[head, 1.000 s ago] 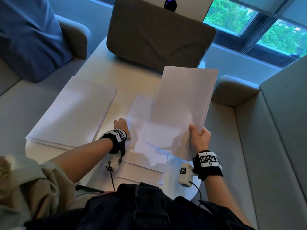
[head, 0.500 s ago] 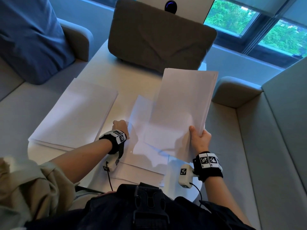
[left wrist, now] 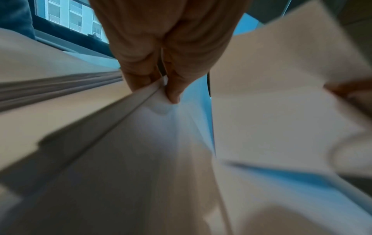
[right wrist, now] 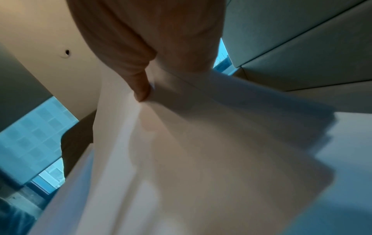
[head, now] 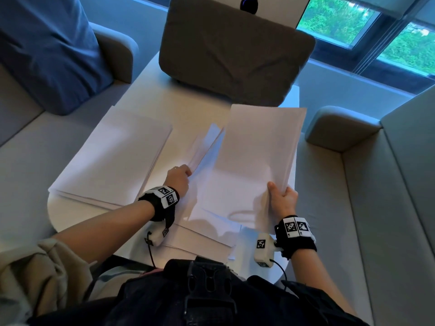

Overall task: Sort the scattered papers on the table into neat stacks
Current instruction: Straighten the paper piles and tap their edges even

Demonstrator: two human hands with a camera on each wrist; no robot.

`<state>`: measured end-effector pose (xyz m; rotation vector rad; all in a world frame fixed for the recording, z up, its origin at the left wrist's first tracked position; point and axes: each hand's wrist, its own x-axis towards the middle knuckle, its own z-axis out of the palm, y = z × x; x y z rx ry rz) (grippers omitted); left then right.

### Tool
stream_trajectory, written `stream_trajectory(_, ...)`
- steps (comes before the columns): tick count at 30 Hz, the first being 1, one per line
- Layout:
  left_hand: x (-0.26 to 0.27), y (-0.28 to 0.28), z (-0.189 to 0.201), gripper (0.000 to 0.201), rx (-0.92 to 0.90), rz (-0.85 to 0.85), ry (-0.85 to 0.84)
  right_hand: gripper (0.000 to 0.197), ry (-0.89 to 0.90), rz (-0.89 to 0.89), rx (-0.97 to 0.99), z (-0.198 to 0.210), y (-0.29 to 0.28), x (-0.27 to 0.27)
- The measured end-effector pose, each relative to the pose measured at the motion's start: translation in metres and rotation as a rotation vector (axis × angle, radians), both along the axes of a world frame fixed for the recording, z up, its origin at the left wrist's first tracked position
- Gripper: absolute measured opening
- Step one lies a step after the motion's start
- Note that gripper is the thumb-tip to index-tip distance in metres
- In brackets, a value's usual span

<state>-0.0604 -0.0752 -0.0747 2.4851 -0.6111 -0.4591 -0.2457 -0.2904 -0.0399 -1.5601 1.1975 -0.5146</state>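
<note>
Hands (head: 179,178) (head: 282,198) hold papers (head: 259,156) over white table (head: 188,109) between sofas (head: 388,208).

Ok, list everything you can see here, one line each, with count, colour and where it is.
table: one, white, centre.
paper stack: one, white, table's left side.
loose papers: several, white, near table edge.
held bundle: one, white, raised at right.
lifted sheet: one, white, centre.
grey cushion: one, far table end.
blue cushion: one, left sofa.
sofas: grey, both sides.
windows: greenery outside, upper right.
left hand: pinches lifted sheet.
right hand: grips held bundle.
</note>
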Motion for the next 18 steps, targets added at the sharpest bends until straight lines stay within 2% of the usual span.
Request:
stream_trajectory(5, -0.002, -0.002, 0.005, 0.028, -0.069, -0.013, 0.009, 0.026, 0.117, 0.020, 0.034, -0.023, 0.008, -0.008)
stream_trajectory(12, -0.008, 0.003, 0.003, 0.025, -0.017, -0.086, 0.064, 0.029, 0.183, 0.022, 0.083, -0.039, 0.014, -0.011)
stream_trajectory(14, -0.011, 0.000, 0.006, 0.024, -0.004, -0.068, 0.102, 0.030, 0.171, 0.024, 0.103, -0.040, 0.014, -0.011)
stream_trajectory(17, -0.018, -0.006, 0.018, 0.011, -0.026, -0.003, 0.188, 0.026, 0.158, 0.046, 0.162, -0.038, 0.013, -0.010)
stream_trajectory(18, -0.020, -0.008, 0.021, 0.018, -0.055, 0.028, 0.233, 0.023, 0.164, 0.065, 0.185, -0.037, 0.014, -0.010)
